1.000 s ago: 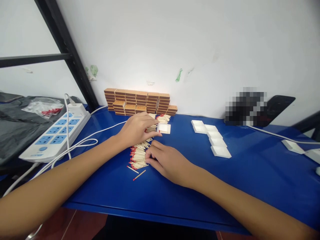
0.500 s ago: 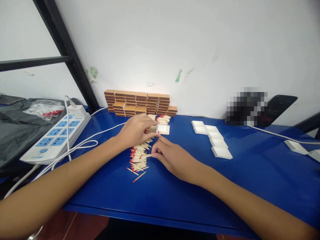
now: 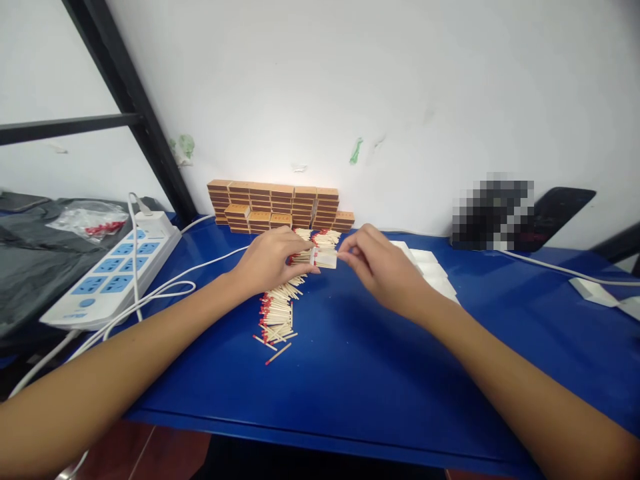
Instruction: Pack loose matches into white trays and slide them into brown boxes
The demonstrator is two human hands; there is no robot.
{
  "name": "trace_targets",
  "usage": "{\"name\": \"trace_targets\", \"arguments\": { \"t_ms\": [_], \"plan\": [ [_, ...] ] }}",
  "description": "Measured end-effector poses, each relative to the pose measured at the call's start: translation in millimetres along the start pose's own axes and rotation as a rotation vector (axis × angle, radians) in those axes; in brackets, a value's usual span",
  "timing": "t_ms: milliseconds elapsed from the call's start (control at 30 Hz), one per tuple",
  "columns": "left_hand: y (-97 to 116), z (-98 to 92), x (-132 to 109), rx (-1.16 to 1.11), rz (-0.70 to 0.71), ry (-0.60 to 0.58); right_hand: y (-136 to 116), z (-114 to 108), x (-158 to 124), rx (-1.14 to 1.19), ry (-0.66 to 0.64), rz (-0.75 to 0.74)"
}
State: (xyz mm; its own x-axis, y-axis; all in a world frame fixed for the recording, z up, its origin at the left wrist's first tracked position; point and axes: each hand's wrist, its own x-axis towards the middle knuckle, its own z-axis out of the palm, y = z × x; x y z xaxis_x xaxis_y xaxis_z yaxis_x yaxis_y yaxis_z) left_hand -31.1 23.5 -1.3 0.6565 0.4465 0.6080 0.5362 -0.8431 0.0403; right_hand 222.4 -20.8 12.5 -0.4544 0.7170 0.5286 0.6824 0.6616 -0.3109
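Observation:
With thumb and fingers, my left hand (image 3: 274, 259) grips the left end of a small white matchbox tray (image 3: 327, 262). My right hand (image 3: 373, 267) is at the tray's right end, its thumb and forefinger pinched on matches (image 3: 332, 252) held over the tray. Just in front of my left hand, a loose heap of red-tipped matches (image 3: 277, 313) lies on the blue table, with one single match (image 3: 278, 354) apart at the near end. More matches (image 3: 325, 239) lie behind the tray, partly hidden by my left hand.
Stacked brown matchboxes (image 3: 280, 200) stand against the wall. White trays (image 3: 427, 263) sit to the right, partly covered by my right hand. A white power strip (image 3: 115, 267) with cables lies at left, beside a plastic bag (image 3: 90, 220). A black phone (image 3: 563, 217) leans at far right.
My right hand has moved from the match heap up and right to the white tray, carrying matches. My left hand stays on the tray.

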Motion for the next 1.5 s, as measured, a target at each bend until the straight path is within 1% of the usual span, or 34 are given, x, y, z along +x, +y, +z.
{"name": "trace_targets", "arguments": {
  "t_ms": [67,167,233,367,667,800,867,933,1033,1133,1233,1333,1500],
  "plan": [
    [1.5,-0.4,0.7,-0.033,0.000,0.015,10.1,-1.3,2.3,-0.039,0.028,0.014],
    [3.2,-0.2,1.3,-0.066,-0.012,0.047,16.3,3.9,1.5,-0.049,-0.007,0.010],
    [3.5,0.4,1.3,-0.071,-0.015,0.059,16.6,8.9,-0.1,-0.050,-0.030,0.007],
    [3.0,1.4,1.2,-0.078,-0.011,0.067,15.8,14.0,-1.6,-0.049,-0.030,0.006],
    [2.5,2.9,1.6,-0.099,-0.018,0.069,15.5,11.5,-2.5,-0.029,-0.028,-0.041],
    [1.9,2.7,1.6,-0.094,-0.029,0.061,14.1,11.1,-2.7,0.067,0.020,-0.013],
    [0.7,2.7,1.2,-0.084,-0.039,0.054,8.5,11.9,-3.6,0.161,0.040,0.021],
    [-0.9,2.7,0.7,-0.076,-0.039,0.047,-2.0,13.4,-5.7,0.255,0.008,0.037],
    [-2.2,2.6,0.1,-0.064,-0.017,0.051,-23.7,16.2,-11.3,0.354,-0.136,0.015],
    [-1.1,2.4,0.1,-0.056,-0.025,0.058,-44.2,19.9,-18.8,0.393,-0.289,-0.005],
    [1.0,2.4,0.2,-0.056,-0.052,0.039,-57.7,25.3,-25.8,0.386,-0.367,-0.030],
    [2.5,2.3,0.3,-0.059,-0.055,0.032,-66.5,30.8,-30.7,0.372,-0.377,-0.039],
    [4.4,1.5,0.5,-0.051,-0.057,0.023,-79.0,36.6,-35.9,0.349,-0.304,-0.002]
  ]
}}
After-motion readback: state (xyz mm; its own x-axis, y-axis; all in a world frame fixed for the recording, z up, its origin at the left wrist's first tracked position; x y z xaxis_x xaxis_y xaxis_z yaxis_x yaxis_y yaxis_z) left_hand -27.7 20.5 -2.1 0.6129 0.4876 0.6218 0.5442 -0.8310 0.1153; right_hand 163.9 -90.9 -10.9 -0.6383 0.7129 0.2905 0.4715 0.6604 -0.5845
